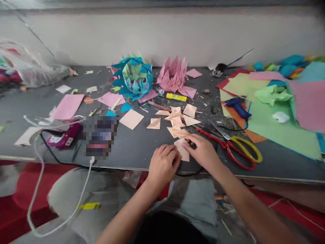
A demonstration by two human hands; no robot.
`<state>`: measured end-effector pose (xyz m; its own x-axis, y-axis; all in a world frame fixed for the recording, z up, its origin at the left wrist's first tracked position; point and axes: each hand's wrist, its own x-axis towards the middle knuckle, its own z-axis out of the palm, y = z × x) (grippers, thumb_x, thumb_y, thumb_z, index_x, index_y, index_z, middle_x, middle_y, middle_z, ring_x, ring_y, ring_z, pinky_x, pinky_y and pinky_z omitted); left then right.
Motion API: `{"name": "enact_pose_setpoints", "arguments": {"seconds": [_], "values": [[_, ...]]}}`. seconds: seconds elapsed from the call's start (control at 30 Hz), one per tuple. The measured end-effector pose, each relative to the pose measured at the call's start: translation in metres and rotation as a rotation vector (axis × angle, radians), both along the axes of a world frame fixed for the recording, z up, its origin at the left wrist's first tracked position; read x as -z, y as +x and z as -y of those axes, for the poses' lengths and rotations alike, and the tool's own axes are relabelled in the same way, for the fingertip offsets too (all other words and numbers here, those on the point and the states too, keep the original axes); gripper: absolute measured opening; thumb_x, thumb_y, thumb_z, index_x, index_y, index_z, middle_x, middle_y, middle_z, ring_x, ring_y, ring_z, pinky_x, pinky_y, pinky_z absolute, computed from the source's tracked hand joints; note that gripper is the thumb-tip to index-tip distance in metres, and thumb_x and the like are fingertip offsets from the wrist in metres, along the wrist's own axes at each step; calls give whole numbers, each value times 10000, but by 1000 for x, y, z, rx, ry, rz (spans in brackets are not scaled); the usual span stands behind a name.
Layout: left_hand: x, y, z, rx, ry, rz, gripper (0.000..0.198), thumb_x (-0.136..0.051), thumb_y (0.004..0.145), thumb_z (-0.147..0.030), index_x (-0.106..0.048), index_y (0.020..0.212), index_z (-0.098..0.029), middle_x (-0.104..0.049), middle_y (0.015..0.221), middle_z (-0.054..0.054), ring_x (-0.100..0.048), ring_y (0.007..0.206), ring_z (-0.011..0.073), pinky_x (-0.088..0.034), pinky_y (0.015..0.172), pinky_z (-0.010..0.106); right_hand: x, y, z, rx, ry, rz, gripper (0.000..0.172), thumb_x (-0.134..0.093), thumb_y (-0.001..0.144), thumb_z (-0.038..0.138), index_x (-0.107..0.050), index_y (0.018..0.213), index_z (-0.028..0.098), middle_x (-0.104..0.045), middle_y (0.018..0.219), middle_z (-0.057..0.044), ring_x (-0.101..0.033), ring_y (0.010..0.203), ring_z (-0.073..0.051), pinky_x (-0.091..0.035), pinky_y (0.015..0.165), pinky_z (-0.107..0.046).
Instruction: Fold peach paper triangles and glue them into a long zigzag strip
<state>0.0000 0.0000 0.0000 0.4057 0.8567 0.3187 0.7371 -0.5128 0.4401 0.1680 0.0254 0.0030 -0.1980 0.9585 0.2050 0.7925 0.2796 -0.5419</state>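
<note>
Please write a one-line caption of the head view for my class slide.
Left hand and right hand at a small peach paper, near folded pieces, a glue stick and scissors.

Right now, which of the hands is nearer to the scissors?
The right. The right hand is close beside the scissors, to their left, with fingers at a peach paper piece; the left hand is farther left, at that paper's left side.

– What carries everything?
– A dark table (132, 147), strewn with paper scraps (91, 89)
– And in the middle?
– Flat and folded peach papers (131, 119), a glue stick (176, 97) just behind them
– Right of those?
– Scissors (228, 145), near the front edge (137, 168)
– And at the back?
– A blue ring (139, 86) and a pink ring (172, 81), both spiky
</note>
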Motion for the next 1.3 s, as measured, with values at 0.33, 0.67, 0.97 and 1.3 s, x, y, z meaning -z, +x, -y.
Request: {"name": "enact_pose_setpoints", "arguments": {"seconds": [0.33, 0.67, 0.97, 1.3], "values": [[-5, 1, -1, -13, 30, -88, 69, -543, 824, -181, -578, 883, -178, -626, 1082, 45, -546, 965, 207, -427, 737, 323, -3, -3, -4, -91, 100, 30, 115, -515, 843, 187, -622, 803, 193, -668, 832, -42, -612, 810, -181, -476, 746, -292], [-3, 2, 1, -30, 3, -71, 83, -550, 822, -211, -569, 898, -183, -622, 1113, 42, -537, 1007, 211, -422, 785, 333, -4, 11, 5, -346, 243, 62, 194, -479, 878, 184, -657, 951, 162, -685, 940, -78, -615, 849, -181, -510, 785, -324], [-1, 3, 1, -30, 66, -94, 107, -517, 833, -206, -596, 896, -172, -615, 1147, 57, -552, 1009, 221, -439, 774, 339, -9, 11, 3, -423, 324, 210, 264, -412, 893, 151, -675, 912, 139, -681, 913, -94, -617, 824, -186, -519, 737, -310], [-3, 3, 0, -7, 68, -157, 191, -464, 861, -222, -583, 993, -151, -608, 1179, 51, -546, 1038, 217, -439, 781, 345, -9, 14, -1, -473, 303, 219, 278, -396, 903, 174, -671, 914, 136, -671, 917, -97, -603, 833, -190, -511, 743, -320]]}}
